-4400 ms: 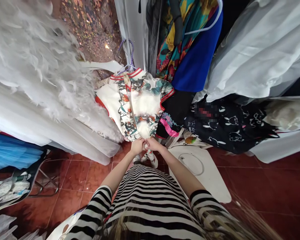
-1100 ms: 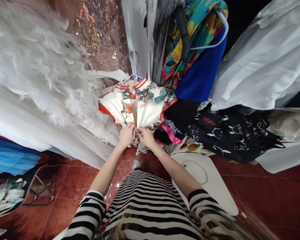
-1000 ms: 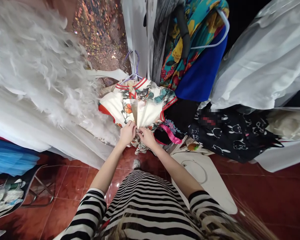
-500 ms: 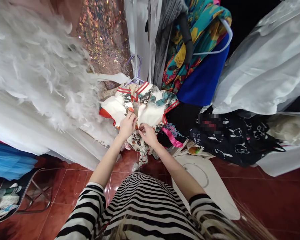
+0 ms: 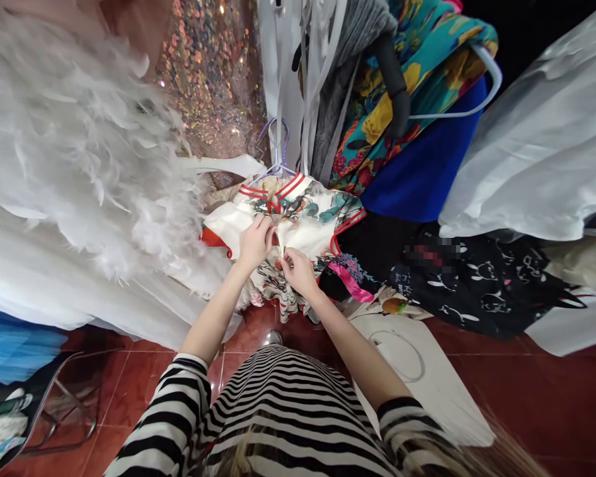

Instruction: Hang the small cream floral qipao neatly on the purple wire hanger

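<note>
In front of me a white floral dress (image 5: 305, 235) with red-striped trim hangs from a purple hanger (image 5: 279, 156). My left hand (image 5: 256, 243) pinches its front opening just below the collar. Slightly lower and to the right, my right hand (image 5: 298, 270) pinches the other edge of the same opening. A narrow gap shows between the two edges, with the hands close together but apart. Whatever small fastening lies under the fingertips is too small to make out.
White feathered gowns (image 5: 94, 146) crowd the left, beside a sequined dress (image 5: 211, 79). To the right hang a teal floral garment (image 5: 377, 106), a blue cloth (image 5: 417, 175) and a black printed bag (image 5: 477, 285). A white board (image 5: 417, 371) lies on the red tiled floor (image 5: 526, 391); a folding chair (image 5: 62, 404) stands lower left.
My right hand has shifted slightly right, and my left hand remains at the upper opening. The dress's hanging tie is no longer visible below the hands. The whole view has shifted a little.
</note>
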`<control>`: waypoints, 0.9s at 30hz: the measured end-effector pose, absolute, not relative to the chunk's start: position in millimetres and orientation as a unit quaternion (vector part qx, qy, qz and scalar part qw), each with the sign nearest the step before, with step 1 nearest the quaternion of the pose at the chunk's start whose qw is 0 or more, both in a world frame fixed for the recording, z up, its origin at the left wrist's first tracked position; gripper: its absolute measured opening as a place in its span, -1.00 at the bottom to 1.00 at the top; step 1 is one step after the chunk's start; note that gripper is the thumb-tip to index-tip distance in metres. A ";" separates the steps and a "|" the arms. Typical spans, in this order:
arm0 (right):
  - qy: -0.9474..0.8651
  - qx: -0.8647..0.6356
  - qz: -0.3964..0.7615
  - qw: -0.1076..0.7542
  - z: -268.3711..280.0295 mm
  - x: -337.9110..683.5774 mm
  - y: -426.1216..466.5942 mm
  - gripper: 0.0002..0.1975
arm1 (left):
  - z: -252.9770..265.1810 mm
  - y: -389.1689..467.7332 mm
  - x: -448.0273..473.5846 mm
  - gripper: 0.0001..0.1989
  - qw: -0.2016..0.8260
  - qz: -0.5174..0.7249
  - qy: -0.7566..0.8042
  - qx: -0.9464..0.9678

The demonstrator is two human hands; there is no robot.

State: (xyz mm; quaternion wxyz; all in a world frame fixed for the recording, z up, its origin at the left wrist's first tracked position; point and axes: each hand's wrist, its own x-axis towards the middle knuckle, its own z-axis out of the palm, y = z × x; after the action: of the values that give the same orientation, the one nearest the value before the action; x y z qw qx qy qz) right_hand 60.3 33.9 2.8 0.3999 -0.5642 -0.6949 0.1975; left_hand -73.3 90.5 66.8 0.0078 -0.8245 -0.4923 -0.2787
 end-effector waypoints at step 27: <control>-0.653 -0.608 0.084 0.445 40.4 36.2 93.0 -0.78 | 88.8 158.6 -87.0 -0.59 0.068 -0.312 -0.399 -0.859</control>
State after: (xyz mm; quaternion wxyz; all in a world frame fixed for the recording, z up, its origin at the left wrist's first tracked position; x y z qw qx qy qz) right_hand 36.2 93.0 40.4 0.4447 -0.6076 -0.6527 0.0844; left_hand -87.0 158.6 88.8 0.0685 -0.8592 -0.3994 -0.3124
